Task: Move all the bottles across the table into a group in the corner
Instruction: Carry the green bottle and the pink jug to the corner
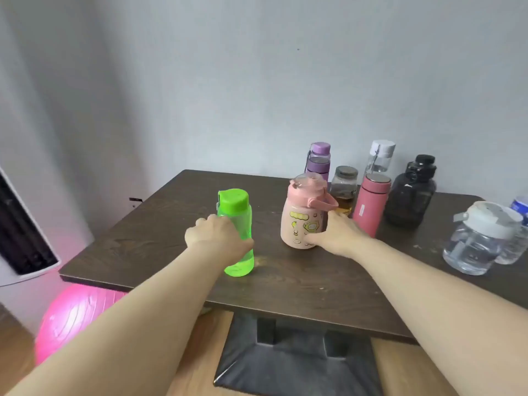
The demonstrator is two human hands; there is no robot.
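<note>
Both hands are on bottles here, on a dark brown wood-grain table. The left hand is wrapped around the middle of a translucent bright green plastic bottle with a green flip lid. The fingers curl round its far side out of view, so you mostly see the knuckles and the thumb side against the bottle. It stands upright on the table, lid above the hand and base poking out below.

The right hand grips a chubby pale pink bottle with yellow cartoon prints and a pink strap handle. The thumb presses on the near lower side, and the other fingers reach round the right side, close together. That bottle is upright too, apparently sitting on the tabletop, though I can't tell if it's lifted a hair.

Just beyond the right hand's fingers is the cluster: a coral-pink cylindrical flask with a steel cap nearly touching the knuckles, a clear glass jar with amber liquid right behind the pink bottle, a purple lidded bottle further back, a clear bottle with a white cap, and a smoky black jug. Well off to the right of the hand sits a clear jug with a white lid, with a clear water bottle with a blue label tucked behind it.

A pink exercise ball sits on the floor below the left forearm.
</note>
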